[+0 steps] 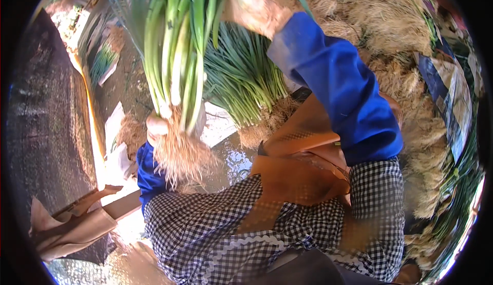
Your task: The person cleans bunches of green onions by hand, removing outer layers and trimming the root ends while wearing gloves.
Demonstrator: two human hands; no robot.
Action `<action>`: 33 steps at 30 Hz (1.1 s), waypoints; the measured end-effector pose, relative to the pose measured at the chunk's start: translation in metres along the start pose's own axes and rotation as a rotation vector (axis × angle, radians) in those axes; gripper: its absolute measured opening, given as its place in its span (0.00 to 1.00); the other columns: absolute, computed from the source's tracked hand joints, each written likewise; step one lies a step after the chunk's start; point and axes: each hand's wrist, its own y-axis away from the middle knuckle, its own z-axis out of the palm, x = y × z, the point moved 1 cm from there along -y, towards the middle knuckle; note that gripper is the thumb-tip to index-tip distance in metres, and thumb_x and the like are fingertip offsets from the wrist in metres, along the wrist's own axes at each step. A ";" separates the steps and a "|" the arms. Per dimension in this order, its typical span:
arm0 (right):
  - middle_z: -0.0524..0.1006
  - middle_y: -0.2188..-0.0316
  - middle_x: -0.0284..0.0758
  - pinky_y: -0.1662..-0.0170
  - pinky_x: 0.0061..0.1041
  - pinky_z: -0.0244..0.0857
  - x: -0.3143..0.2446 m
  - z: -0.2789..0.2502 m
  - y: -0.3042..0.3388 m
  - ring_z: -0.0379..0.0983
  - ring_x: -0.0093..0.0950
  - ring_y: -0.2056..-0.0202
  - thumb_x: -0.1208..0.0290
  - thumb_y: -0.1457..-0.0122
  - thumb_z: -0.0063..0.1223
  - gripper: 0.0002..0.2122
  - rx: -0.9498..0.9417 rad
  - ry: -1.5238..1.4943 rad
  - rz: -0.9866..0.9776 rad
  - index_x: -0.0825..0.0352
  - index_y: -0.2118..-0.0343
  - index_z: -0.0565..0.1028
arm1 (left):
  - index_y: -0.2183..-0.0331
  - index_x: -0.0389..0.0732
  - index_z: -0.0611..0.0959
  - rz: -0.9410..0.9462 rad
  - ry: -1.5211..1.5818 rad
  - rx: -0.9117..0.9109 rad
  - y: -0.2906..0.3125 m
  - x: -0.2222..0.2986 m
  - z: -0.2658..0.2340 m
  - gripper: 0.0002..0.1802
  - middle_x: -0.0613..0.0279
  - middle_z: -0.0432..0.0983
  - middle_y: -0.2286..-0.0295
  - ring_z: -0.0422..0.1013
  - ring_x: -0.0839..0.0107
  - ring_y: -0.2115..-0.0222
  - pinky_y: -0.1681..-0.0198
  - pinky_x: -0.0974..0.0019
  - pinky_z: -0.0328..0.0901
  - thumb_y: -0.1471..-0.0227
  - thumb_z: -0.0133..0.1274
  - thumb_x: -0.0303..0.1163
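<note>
A bunch of green onions (pixel 177 69) stands upright on the left, its pale stems below the green leaves and its tan roots hanging at the bottom. My left hand (pixel 156 126) grips it low, just above the roots; most of the fingers are hidden behind the stems. Beside the upper leaves is my right hand (pixel 257 9), reaching up from a blue sleeve. Its fingers run past the upper edge and are blurred, so whether they hold the leaves does not show. Behind the bunch lies a pile of green onions (pixel 251 74), roots toward me.
Large heaps of rooted onion bunches (pixel 380 18) line the right side and far right. An orange cloth (pixel 303 174) lies over my checked apron (pixel 205 218). At the left rises a dark, rough board (pixel 51 115), with a brown strip of material (pixel 82 228) below it.
</note>
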 end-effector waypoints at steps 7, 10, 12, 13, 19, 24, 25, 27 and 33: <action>0.51 0.40 0.47 0.40 0.40 0.47 0.029 -0.034 0.026 0.50 0.42 0.41 0.46 0.42 0.36 0.33 0.034 0.465 0.140 0.68 0.41 0.52 | 0.62 0.35 0.72 0.268 -0.293 0.394 0.043 -0.004 -0.170 0.20 0.61 0.71 0.68 0.68 0.71 0.72 0.71 0.70 0.68 0.60 0.54 0.33; 0.56 0.42 0.46 0.41 0.36 0.49 0.045 -0.090 0.075 0.54 0.38 0.42 0.48 0.41 0.36 0.32 0.261 0.488 0.316 0.70 0.42 0.53 | 0.61 0.36 0.75 0.050 -0.113 0.756 0.066 -0.061 -0.253 0.18 0.57 0.73 0.66 0.71 0.66 0.69 0.62 0.63 0.68 0.56 0.53 0.32; 0.60 0.44 0.43 0.42 0.32 0.51 0.043 -0.120 0.118 0.58 0.35 0.44 0.50 0.39 0.35 0.29 0.528 0.407 0.441 0.69 0.43 0.56 | 0.59 0.36 0.73 -0.156 0.173 0.773 0.045 -0.105 -0.218 0.19 0.57 0.74 0.65 0.71 0.68 0.67 0.61 0.65 0.69 0.54 0.51 0.32; 0.61 0.44 0.42 0.43 0.31 0.52 0.044 -0.129 0.132 0.59 0.34 0.45 0.51 0.39 0.36 0.28 0.548 0.370 0.440 0.69 0.44 0.58 | 0.57 0.36 0.73 -0.111 0.225 0.760 0.063 -0.129 -0.242 0.21 0.55 0.73 0.64 0.71 0.65 0.66 0.59 0.62 0.68 0.55 0.51 0.33; 0.64 0.47 0.39 0.46 0.26 0.54 0.042 -0.139 0.196 0.62 0.30 0.48 0.53 0.40 0.38 0.26 0.696 0.211 0.443 0.66 0.44 0.60 | 0.52 0.35 0.70 -0.108 0.339 0.509 0.100 -0.179 -0.285 0.28 0.54 0.72 0.58 0.70 0.59 0.60 0.54 0.58 0.66 0.57 0.52 0.34; 0.65 0.47 0.38 0.47 0.25 0.54 0.040 -0.126 0.192 0.62 0.29 0.48 0.53 0.40 0.40 0.27 0.719 0.157 0.433 0.68 0.44 0.60 | 0.51 0.37 0.70 -0.166 -0.022 0.918 0.130 -0.186 -0.317 0.29 0.55 0.71 0.58 0.69 0.61 0.59 0.53 0.62 0.64 0.54 0.52 0.42; 0.65 0.47 0.38 0.47 0.25 0.54 0.044 -0.125 0.196 0.62 0.29 0.48 0.53 0.40 0.40 0.27 0.719 0.152 0.439 0.68 0.44 0.60 | 0.53 0.38 0.71 -0.178 -0.174 0.986 0.130 -0.181 -0.315 0.28 0.56 0.72 0.59 0.70 0.63 0.60 0.54 0.62 0.64 0.52 0.52 0.45; 0.66 0.48 0.37 0.47 0.25 0.54 0.041 -0.112 0.196 0.63 0.29 0.48 0.53 0.40 0.39 0.26 0.756 0.234 0.454 0.68 0.45 0.60 | 0.54 0.41 0.74 -0.373 -0.498 1.040 0.134 -0.163 -0.308 0.30 0.58 0.73 0.60 0.70 0.70 0.60 0.56 0.65 0.64 0.50 0.49 0.54; 0.70 0.52 0.37 0.46 0.26 0.54 0.030 -0.110 0.224 0.64 0.28 0.49 0.58 0.38 0.39 0.21 0.769 0.481 0.378 0.67 0.48 0.65 | 0.40 0.46 0.37 -0.222 -0.586 1.179 0.079 -0.132 -0.289 0.52 0.52 0.44 0.41 0.47 0.51 0.43 0.45 0.48 0.48 0.51 0.47 0.59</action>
